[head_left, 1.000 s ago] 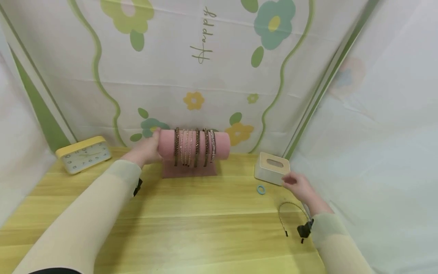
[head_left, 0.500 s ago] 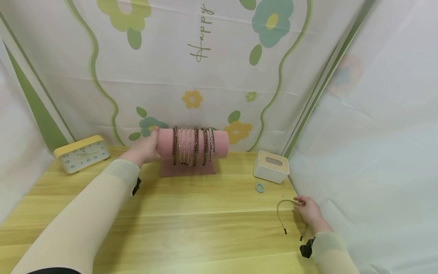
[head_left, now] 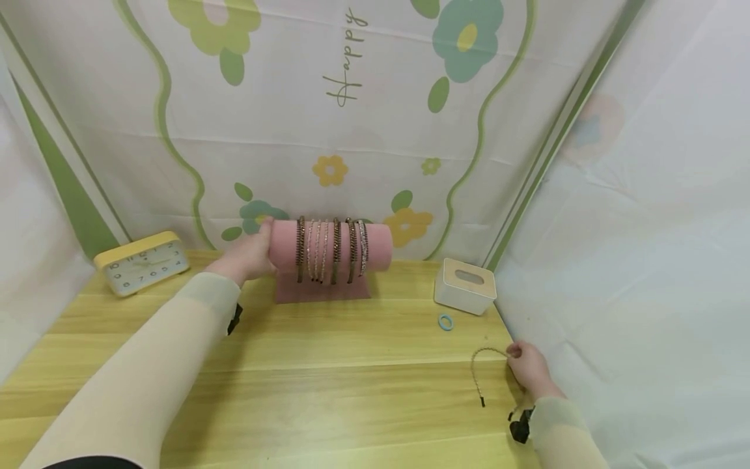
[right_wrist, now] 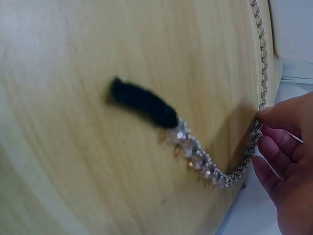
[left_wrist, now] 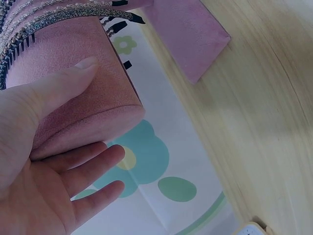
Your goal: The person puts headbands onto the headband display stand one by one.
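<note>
A pink headband stand (head_left: 375, 251) with a padded roll stands at the back of the table, several beaded headbands (head_left: 336, 251) around its roll. My left hand (head_left: 249, 255) holds the roll's left end; in the left wrist view the thumb (left_wrist: 66, 83) lies on the plush and other fingers reach past its end face. At the table's right edge, my right hand (head_left: 530, 368) pinches a beaded headband (head_left: 476, 374) between thumb and fingertips. The right wrist view shows this headband's clear beads (right_wrist: 198, 161) and a black end tip (right_wrist: 142, 103).
A blue ring (head_left: 445, 322) lies before a white tissue box (head_left: 464, 293) at the back right. A yellow-topped clock (head_left: 143, 264) stands at the back left. Printed fabric (head_left: 375, 130) encloses the wooden table (head_left: 328, 391).
My right hand has come down and nearer from beside the tissue box to the headband lying on the table. It now pinches the headband, which has shifted slightly. The left hand stays put.
</note>
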The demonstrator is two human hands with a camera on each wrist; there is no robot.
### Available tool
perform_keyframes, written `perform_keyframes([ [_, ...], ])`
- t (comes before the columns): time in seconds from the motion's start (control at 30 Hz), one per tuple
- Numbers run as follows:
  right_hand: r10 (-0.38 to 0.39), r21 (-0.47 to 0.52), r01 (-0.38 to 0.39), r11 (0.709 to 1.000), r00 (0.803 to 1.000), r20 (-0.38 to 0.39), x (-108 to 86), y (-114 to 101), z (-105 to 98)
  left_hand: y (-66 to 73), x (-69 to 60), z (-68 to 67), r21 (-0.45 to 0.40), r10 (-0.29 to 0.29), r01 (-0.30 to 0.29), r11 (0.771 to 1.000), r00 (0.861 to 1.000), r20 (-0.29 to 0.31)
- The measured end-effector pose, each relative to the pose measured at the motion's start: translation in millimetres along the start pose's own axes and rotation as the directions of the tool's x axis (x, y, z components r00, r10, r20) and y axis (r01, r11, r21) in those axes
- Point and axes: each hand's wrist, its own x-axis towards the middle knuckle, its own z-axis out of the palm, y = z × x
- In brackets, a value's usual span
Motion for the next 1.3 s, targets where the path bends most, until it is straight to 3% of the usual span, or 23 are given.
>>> perform_keyframes([
  [0.33, 0.015, 0.003, -0.015, 1.000, 1.000, 0.005, 0.3, -4, -5, 1.9, -2.4, -3.2, 0.012, 0.006, -0.006, 1.000, 1.000, -0.013],
  [0.57, 0.076, 0.167, -0.082, 0.982, 0.996, 0.044, 0.7, -14, -9, 2.9, -4.3, -3.5, -0.003, 0.009, -0.009, 1.000, 1.000, -0.014],
  [0.7, 0.086, 0.353, -0.114, 0.929, 0.992, 0.096, 2.4, -23, -9, 2.7, -4.5, -3.1, -0.002, 0.010, -0.010, 1.000, 1.000, -0.017],
  [0.87, 0.030, 0.554, -0.151, 0.819, 0.975, 0.221, 4.7, -36, -12, 0.3, -2.4, -1.6, -0.005, 0.005, -0.005, 1.000, 1.000, -0.002],
  [0.93, -0.020, 0.603, -0.160, 0.782, 0.960, 0.281, 6.8, -41, -15, -1.2, -1.4, -0.9, -0.008, 0.005, -0.005, 1.000, 1.000, 0.002],
  [1.03, -0.108, 0.628, -0.152, 0.763, 0.928, 0.356, 9.8, -48, -20, -2.6, -0.9, -0.6, -0.017, 0.004, -0.004, 1.000, 1.000, 0.005],
  [1.17, -0.268, 0.678, -0.099, 0.728, 0.869, 0.415, 12.9, -60, -26, -2.3, -1.2, -0.6, -0.024, 0.003, -0.003, 1.000, 1.000, 0.002],
  [1.3, -0.398, 0.755, -0.100, 0.648, 0.801, 0.447, 14.7, -76, -30, -1.1, -1.4, -0.4, -0.021, 0.004, -0.004, 1.000, 1.000, -0.004],
])
